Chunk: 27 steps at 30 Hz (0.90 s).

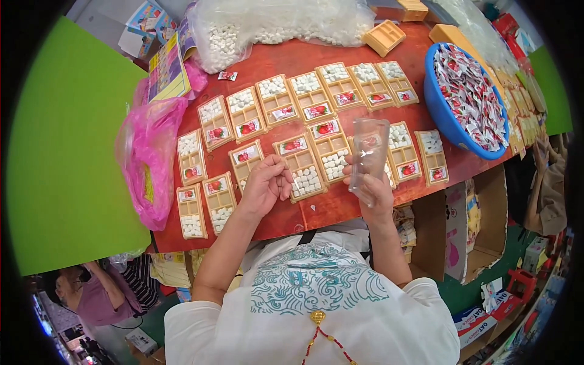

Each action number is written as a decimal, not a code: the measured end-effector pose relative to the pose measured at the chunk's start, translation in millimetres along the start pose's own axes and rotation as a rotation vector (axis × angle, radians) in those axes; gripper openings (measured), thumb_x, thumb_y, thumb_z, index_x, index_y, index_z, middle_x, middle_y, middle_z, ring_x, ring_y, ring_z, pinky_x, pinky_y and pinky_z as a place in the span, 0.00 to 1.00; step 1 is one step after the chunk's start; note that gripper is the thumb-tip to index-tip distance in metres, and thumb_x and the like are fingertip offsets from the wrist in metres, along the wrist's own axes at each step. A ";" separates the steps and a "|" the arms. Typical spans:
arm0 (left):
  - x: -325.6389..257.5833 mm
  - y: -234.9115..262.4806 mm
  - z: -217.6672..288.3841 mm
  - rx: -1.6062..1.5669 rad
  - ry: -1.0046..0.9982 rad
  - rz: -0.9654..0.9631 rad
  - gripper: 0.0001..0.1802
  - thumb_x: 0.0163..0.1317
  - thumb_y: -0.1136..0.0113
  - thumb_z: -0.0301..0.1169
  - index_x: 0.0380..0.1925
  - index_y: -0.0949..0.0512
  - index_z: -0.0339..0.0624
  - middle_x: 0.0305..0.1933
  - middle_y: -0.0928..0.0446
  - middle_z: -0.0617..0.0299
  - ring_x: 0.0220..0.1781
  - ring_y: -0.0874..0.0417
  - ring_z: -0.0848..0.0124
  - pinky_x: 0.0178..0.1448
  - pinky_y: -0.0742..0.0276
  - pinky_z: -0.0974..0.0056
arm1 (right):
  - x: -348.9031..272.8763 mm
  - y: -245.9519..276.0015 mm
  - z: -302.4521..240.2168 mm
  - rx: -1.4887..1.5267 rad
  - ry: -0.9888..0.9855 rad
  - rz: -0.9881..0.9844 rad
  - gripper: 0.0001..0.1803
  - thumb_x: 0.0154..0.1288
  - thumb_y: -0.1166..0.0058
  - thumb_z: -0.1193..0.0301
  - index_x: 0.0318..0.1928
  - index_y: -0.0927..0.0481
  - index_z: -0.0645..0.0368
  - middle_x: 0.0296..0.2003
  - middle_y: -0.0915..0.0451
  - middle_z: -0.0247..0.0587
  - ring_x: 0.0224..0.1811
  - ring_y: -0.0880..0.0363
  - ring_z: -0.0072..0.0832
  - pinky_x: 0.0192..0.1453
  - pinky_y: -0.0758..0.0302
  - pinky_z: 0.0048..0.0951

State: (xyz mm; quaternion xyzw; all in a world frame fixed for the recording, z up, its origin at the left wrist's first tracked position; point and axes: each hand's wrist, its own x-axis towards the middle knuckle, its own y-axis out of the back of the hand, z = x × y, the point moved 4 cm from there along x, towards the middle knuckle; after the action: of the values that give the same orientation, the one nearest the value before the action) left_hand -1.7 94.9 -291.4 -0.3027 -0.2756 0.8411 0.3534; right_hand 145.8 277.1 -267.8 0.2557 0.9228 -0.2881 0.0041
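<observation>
My right hand holds a clear plastic lid upright, thumb and fingers around its lower part. It hangs over the near row of tan compartment trays, partly covering some of them. My left hand is closed, fingertips curled together; whether anything is in them is hidden. It hovers beside a tan tray with white marshmallow-like pieces and a small strawberry-printed sachet. Another such tray stands between the hands. A far row of similar filled trays lies beyond.
A blue basin heaped with red-and-white sachets stands at right. At the back lies a large clear bag of white pieces beside empty tan trays. A pink plastic bag hangs at the left edge. Other people are on both sides.
</observation>
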 end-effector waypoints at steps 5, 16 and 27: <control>-6.9 5.1 0.1 0.045 0.051 0.036 0.05 0.68 0.53 0.29 0.35 0.30 0.39 0.24 0.23 0.55 0.14 0.24 0.70 0.15 0.30 0.71 | -3.7 -5.1 -6.4 0.003 0.018 -0.016 0.39 0.54 0.48 0.59 0.64 0.39 0.66 0.52 0.28 0.49 0.48 0.24 0.29 0.52 0.26 0.27; -21.8 -0.9 6.6 0.211 0.188 0.145 0.08 0.68 0.54 0.32 0.37 0.31 0.38 0.22 0.23 0.54 0.12 0.24 0.70 0.11 0.32 0.71 | -5.4 -5.3 -8.8 0.007 0.044 -0.036 0.44 0.52 0.47 0.58 0.68 0.43 0.62 0.54 0.30 0.50 0.50 0.27 0.27 0.53 0.26 0.25; -45.5 -10.9 24.3 0.712 0.063 0.341 0.10 0.65 0.51 0.33 0.43 0.31 0.41 0.26 0.25 0.58 0.19 0.24 0.70 0.21 0.30 0.69 | -5.0 -10.2 -13.2 0.070 0.070 -0.031 0.47 0.49 0.44 0.60 0.68 0.45 0.66 0.53 0.30 0.53 0.49 0.25 0.31 0.52 0.25 0.28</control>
State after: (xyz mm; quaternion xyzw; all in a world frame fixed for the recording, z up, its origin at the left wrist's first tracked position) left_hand 11.7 60.8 -253.6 -0.2285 0.0986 0.9210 0.2998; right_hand 147.1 274.6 -250.6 0.2512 0.9157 -0.3111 -0.0414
